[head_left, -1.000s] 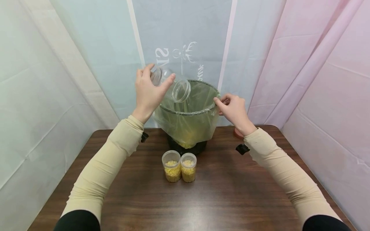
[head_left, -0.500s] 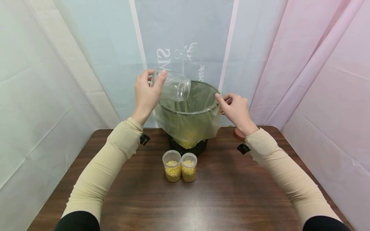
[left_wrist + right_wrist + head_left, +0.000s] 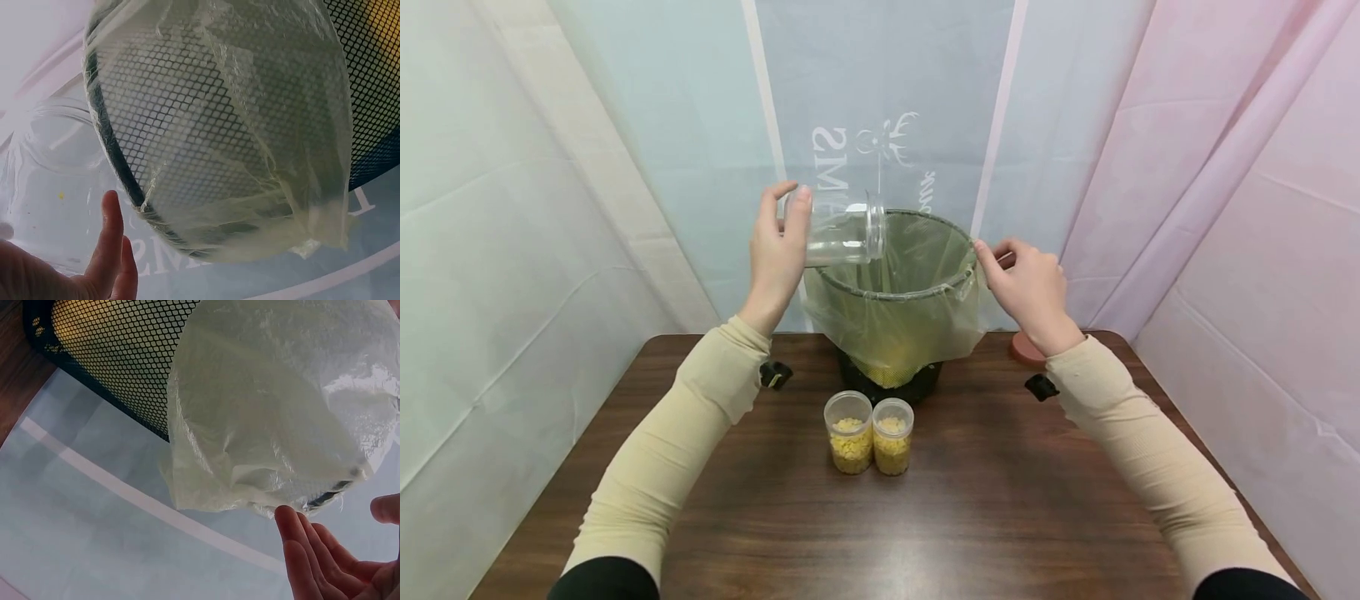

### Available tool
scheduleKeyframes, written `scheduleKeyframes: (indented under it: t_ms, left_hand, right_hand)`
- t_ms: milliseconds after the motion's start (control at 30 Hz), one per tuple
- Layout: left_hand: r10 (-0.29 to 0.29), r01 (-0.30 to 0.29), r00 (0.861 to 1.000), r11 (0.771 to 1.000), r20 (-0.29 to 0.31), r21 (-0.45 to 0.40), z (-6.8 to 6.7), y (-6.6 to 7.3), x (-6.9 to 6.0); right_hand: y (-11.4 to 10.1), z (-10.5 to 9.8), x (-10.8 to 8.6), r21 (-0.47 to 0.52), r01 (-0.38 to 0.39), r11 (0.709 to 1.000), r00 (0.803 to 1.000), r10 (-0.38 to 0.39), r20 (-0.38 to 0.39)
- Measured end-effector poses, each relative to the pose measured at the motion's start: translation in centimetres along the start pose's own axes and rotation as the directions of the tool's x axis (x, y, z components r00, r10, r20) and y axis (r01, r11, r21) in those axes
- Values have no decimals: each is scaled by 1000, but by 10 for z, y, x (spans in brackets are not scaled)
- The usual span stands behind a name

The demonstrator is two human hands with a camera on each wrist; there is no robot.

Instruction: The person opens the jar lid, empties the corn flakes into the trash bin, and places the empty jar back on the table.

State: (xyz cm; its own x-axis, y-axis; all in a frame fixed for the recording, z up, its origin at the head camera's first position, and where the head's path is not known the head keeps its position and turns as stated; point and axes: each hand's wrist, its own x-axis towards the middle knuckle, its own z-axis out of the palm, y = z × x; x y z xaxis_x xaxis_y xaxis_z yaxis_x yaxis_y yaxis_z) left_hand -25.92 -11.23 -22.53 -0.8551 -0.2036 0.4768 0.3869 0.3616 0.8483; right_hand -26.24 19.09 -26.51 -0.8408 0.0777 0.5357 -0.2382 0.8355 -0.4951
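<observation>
My left hand (image 3: 777, 258) grips a clear jar (image 3: 842, 237) by its base end. The jar lies on its side over the left rim of a black mesh wastebasket (image 3: 917, 389), its mouth facing right. It looks empty but for a few yellow specks in the left wrist view. A pale translucent bin liner (image 3: 910, 329) lines the wastebasket and is folded down over its rim. My right hand (image 3: 1030, 287) is at the right rim beside the liner. In the right wrist view its fingers (image 3: 312, 550) are extended, with the thumb apart from them.
Two uncapped clear jars (image 3: 850, 442) (image 3: 892, 446) partly filled with yellow bits stand in front of the wastebasket. A red lid (image 3: 1026, 348) lies at the table's back right. Yellow material shows through the low mesh (image 3: 119, 331). Cloth curtains (image 3: 700, 125) surround the wooden table (image 3: 1000, 500).
The jar has turned from tilted downward to nearly level and swung slightly left with my left hand. My right hand has shifted a little to the right, off the rim.
</observation>
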Motion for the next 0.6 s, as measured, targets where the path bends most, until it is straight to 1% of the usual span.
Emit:
scheduleKeyframes:
  t_ms: [133, 200, 267, 333, 467, 600]
  left_hand:
    - [16, -15, 1000, 998, 14, -69, -2, 0, -2]
    - [11, -8, 1000, 992, 21, -130, -3, 1, -3]
    - [-2, 9, 999, 980, 34, -200, -4, 2, -4]
    - [-28, 41, 998, 964, 51, -262, -5, 3, -5]
    - [-79, 110, 992, 918, 96, -381, -9, 6, -10]
    - [-95, 145, 987, 874, 128, -465, -12, 6, -15]
  right_hand:
    - [2, -3, 0, -3, 4, 1000, 1000, -4, -5]
    - [3, -4, 0, -4, 7, 1000, 1000, -7, -11]
    - [4, -6, -1, -9, 6, 1000, 1000, -6, -16]
    - [5, -6, -1, -15, 1, 1000, 1000, -2, -15]
    - [6, -8, -3, -21, 1, 1000, 1000, -1, -7]
    - [8, -9, -7, -15, 3, 1000, 1000, -3, 1]
